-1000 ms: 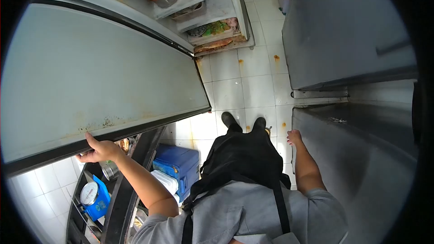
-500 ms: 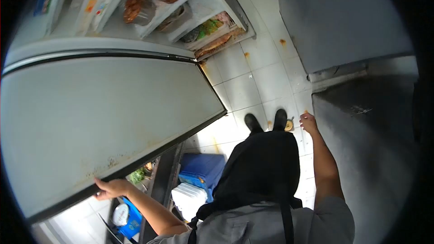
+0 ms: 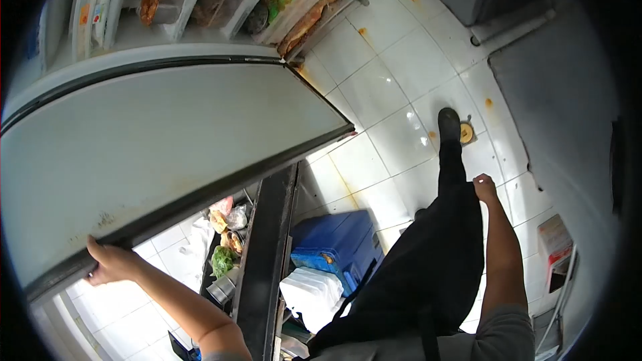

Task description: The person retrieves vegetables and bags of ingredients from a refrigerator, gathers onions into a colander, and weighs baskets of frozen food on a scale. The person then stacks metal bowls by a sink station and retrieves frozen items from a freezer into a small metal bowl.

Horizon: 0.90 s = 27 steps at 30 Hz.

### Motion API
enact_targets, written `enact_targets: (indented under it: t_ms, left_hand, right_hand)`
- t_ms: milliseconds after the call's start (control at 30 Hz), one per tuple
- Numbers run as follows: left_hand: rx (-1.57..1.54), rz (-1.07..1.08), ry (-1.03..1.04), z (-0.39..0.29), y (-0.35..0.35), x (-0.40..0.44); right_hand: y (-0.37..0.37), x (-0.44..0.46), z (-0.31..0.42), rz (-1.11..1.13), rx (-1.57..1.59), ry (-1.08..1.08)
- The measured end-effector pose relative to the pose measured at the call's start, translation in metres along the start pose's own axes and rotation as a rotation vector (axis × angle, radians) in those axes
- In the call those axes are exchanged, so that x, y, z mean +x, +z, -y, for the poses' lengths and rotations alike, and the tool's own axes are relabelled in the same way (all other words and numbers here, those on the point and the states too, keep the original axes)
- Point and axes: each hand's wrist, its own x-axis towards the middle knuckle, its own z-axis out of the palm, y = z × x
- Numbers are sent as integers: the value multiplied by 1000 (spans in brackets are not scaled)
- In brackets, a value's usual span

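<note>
While clasping the dark edge (image 3: 221, 192) of the open refrigerator door (image 3: 174, 134) with the left hand (image 3: 114, 264), keeps its long side slanting from lower left to upper right, beside the food shelves (image 3: 192, 3). Holds the right hand (image 3: 485, 188) loosely curled near the black apron (image 3: 414, 261), contents unclear. Now shows one boot (image 3: 449, 125) clearly, not two side by side.

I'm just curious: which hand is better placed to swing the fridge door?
Probably the left hand: it grips the fridge door by its edge, while the right hand hangs away from it.
</note>
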Motion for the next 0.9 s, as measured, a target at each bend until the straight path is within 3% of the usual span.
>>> enact_targets:
  t_ms: [33, 67, 167, 200, 400, 467, 800, 900]
  left_hand:
    - [8, 28, 23, 4, -2, 0]
    - [-40, 45, 61, 13, -5, 4]
    - [2, 31, 128, 24, -8, 10]
    - [-8, 32, 141, 27, -9, 11]
    - [-11, 47, 173, 58, -14, 30]
    - [-9, 57, 182, 67, -17, 33]
    - [6, 4, 187, 65, -16, 31]
    - [24, -7, 190, 67, -19, 31]
  right_hand:
    - [10, -13, -12, -82, -66, -77]
    - [19, -23, -20, 36, 39, 90]
    - [51, -62, -53, 110, 101, 95]
    - [44, -83, -40, 226, 142, 197]
    - [38, -151, -31, 269, 41, 236]
    - [39, -161, -38, 319, 117, 369]
    - [33, -148, -23, 301, -39, 227]
    - [22, -133, -4, 410, -200, 154]
